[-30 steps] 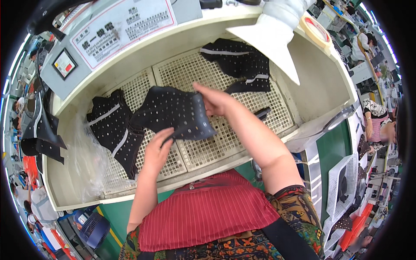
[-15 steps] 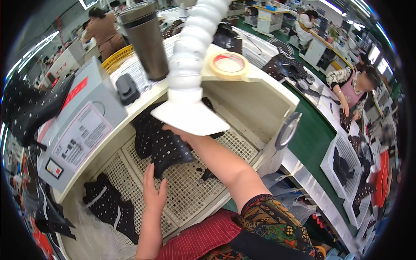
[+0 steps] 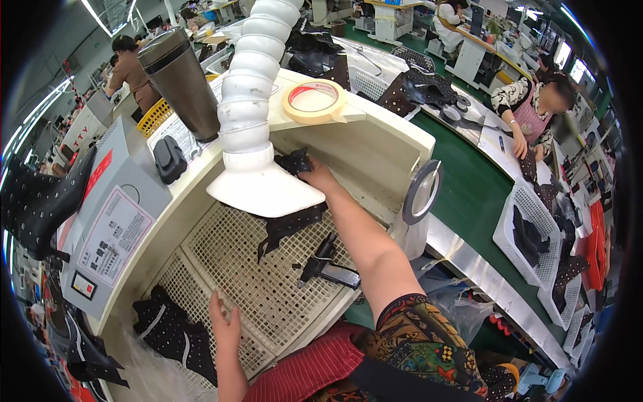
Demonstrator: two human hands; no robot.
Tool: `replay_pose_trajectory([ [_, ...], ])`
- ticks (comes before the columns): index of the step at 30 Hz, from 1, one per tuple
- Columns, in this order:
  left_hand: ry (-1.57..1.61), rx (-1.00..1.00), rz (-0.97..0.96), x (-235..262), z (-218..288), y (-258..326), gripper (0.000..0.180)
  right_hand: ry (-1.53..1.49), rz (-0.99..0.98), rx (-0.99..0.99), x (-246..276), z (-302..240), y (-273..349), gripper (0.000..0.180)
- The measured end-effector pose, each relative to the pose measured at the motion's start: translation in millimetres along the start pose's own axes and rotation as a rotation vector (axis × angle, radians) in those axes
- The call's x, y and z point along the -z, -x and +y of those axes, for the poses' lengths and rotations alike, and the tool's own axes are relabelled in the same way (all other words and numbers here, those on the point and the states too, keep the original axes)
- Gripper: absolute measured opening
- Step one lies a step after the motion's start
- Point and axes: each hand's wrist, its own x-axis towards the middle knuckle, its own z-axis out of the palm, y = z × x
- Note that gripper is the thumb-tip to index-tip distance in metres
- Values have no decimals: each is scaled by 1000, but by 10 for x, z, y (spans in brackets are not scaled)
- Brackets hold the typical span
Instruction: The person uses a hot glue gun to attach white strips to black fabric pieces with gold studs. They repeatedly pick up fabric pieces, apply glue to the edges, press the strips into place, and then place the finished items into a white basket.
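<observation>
In a cream tub (image 3: pixel 375 161), the right hand (image 3: pixel 319 176) clasps a black, pale-dotted piece (image 3: pixel 293 161) partly hidden behind a white nozzle (image 3: pixel 264 187), while the left hand (image 3: pixel 226 327) hangs empty, fingers spread, near another dotted piece with pale stripes (image 3: pixel 175 336), a tool (image 3: pixel 320 261) also lying inside and a red-bordered printed label (image 3: pixel 115 234) fronting the grey box (image 3: pixel 144 181) alongside

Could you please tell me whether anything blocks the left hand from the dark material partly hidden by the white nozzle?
Nothing visible stands between the left hand and the near part of the dark material, only grid surface. The white nozzle hides what lies behind it.
</observation>
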Motion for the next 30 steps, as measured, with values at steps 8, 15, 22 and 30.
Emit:
replay_pose_trajectory([
  [8,-953,135,523,1045,-796,142,60,290,199,247,136,27,344,55],
  [15,-660,216,378,1359,-1755,382,47,199,-9,334,-66,-30,1353,35],
  [22,-650,88,374,1076,-1287,332,48,271,-229,288,-267,-128,2102,21],
  [30,-546,-29,436,1044,-1228,442,50,216,-542,173,-891,-68,2462,19],
])
